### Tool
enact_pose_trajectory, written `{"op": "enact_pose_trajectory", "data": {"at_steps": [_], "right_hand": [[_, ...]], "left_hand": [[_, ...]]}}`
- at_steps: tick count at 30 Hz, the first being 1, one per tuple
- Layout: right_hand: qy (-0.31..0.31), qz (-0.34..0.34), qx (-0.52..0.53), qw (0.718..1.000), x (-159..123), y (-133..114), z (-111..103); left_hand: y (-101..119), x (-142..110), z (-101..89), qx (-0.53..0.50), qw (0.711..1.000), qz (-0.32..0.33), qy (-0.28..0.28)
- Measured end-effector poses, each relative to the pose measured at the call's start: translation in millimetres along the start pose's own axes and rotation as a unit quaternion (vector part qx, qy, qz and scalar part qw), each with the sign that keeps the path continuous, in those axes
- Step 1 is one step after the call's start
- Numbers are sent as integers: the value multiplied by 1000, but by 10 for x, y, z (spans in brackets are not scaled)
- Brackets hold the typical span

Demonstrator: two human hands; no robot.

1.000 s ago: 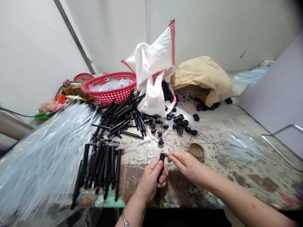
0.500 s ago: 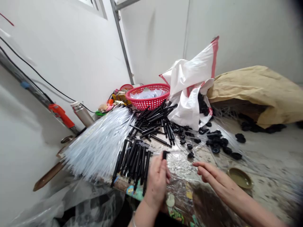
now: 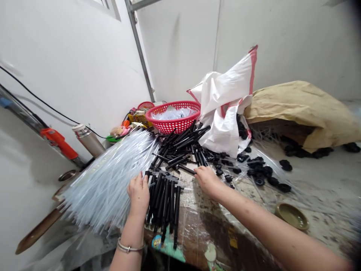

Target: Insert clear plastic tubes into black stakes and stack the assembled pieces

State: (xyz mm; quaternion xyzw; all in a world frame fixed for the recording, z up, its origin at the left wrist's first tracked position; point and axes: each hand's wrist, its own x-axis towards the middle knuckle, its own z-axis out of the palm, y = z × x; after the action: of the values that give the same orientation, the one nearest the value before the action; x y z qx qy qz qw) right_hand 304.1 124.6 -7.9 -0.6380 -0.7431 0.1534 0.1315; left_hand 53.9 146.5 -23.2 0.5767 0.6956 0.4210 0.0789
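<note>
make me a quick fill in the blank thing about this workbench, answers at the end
1. The bracelet is worn on the person's own ____ wrist.
2. The right hand is at one end of a loose tube whose colour is ____.
3. The large basket beside the white sack is coloured ____.
4. In the picture, the metallic flask appears to the ____ of the large basket.

Missing words: left; black; red; left
</note>
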Motion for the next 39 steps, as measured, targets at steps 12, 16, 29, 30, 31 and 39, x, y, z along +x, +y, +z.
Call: {"op": "enact_pose_trajectory", "data": {"at_steps": [12, 16, 29, 30, 31, 39], "right_hand": [[-15, 49, 153, 987, -262, 36, -285], [-61, 43, 383, 921, -889, -119, -361], [205, 398, 68, 892, -2046, 2128, -1023], [208, 413, 44, 886, -2089, 2309, -1074], [204, 422, 28, 883, -2122, 2452, -1108], [134, 400, -16, 906, -2065, 2799, -1013]], "left_hand": [[555, -524, -4, -185, 982, 48, 11], [999, -1007, 253, -364, 896, -35, -252], [1296, -1607, 625, -444, 771, -185, -418], [1293, -1635, 643, -434, 773, -183, -426], [1293, -1659, 657, -425, 776, -181, -429], [1339, -1674, 673, -424, 786, -197, -405]]}}
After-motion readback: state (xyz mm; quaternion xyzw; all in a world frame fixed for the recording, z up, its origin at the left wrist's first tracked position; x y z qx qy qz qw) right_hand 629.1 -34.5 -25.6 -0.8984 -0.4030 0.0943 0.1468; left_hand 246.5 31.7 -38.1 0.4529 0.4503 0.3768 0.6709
